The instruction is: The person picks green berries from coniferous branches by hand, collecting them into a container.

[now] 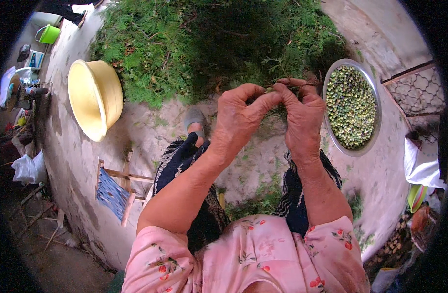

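My left hand [244, 116] and my right hand [304, 115] meet in front of me, thumbs nearly touching. Both are closed, pinching a thin green evergreen sprig [278, 66] at its stem; its feathery tip points away from me. A small greenish bit shows by the left fingertips, too small to name. Just beyond my hands lies a big heap of cut evergreen branches [150, 53], dark in the middle. Close by on the right is a round metal basin [378, 115], holding many small green and dark berry-like cones [352, 107].
A pale yellow plastic tub [109, 95] stands on the left of the concrete floor. Nearer me is a low wooden stool with blue webbing [114, 193]. A bright green bucket [49, 34] stands far left. White bags [421, 163] and clutter line both sides.
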Available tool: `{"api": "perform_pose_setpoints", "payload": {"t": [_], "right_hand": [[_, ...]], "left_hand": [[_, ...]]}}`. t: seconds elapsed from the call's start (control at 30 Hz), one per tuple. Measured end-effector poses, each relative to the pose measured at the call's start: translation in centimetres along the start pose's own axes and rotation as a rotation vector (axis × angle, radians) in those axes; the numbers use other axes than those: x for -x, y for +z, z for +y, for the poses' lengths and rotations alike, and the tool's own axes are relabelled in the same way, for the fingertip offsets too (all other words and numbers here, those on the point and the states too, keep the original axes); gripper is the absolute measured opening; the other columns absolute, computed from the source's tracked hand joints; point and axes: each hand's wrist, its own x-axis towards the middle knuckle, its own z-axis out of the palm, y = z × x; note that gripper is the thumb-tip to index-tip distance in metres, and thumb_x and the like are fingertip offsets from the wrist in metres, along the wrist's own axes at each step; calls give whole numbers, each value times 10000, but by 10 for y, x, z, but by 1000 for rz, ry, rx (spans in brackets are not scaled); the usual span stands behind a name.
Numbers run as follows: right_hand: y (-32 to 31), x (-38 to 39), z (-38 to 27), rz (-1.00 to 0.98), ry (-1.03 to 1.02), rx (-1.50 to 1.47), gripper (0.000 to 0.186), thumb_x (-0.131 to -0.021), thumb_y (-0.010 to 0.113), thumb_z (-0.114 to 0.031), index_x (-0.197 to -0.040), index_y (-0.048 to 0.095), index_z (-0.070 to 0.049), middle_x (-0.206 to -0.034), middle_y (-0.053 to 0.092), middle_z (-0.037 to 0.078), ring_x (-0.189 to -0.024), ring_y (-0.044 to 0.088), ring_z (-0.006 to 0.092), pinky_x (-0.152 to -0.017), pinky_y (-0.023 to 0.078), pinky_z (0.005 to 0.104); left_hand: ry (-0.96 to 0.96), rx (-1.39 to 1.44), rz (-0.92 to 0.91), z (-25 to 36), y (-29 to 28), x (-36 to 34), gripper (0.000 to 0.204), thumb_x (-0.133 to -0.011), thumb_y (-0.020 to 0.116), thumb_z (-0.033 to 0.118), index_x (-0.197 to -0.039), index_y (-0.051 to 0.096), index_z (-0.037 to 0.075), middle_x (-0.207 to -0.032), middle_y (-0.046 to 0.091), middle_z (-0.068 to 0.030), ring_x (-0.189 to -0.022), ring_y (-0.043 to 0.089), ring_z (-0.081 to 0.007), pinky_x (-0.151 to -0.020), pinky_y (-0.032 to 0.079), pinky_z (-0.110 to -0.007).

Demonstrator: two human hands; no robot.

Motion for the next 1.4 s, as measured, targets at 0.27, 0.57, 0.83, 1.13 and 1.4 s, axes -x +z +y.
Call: {"api": "perform_pose_setpoints", "payload": {"t": [0.27,0.57,0.83,1.13,1.4], "right_hand": [[-7,-3,6,-60,301,-357,120,-753,623,-71,-855,580,-26,-780,594,19,-689,530,105,-635,436,240],[-20,-18,12,126,250,-446,183,-741,665,-174,-858,585,-59,-815,572,-3,-737,508,114,-649,423,261],[-11,-8,4,61,239,-421,183,-745,659,-154,-887,595,-57,-812,587,5,-711,516,109,-642,418,242],[2,3,8,50,96,-253,148,-757,626,-72,-889,601,-11,-841,608,33,-741,541,108,-689,427,226],[-4,-3,-1,-114,302,-342,143,-727,664,-94,-835,616,-12,-797,601,39,-718,528,105,-670,418,226]], "left_hand": [[-80,140,-71,3,-4,-2,142,-788,602,164,-794,612,22,-632,530,37,-506,402,-27,-419,305,-196],[-286,732,240,4,-12,-11,164,-805,533,173,-922,559,62,-721,546,-64,-488,430,-90,-386,298,-216],[-31,115,-22,-1,5,2,202,-773,625,216,-736,617,18,-556,501,28,-448,394,-33,-390,280,-182],[-6,-79,2,-5,4,0,204,-754,650,224,-722,603,28,-547,466,51,-470,364,-35,-399,270,-213],[54,-66,-3,-5,-1,-3,160,-757,629,170,-733,597,15,-557,473,43,-493,379,-39,-422,286,-215]]}}
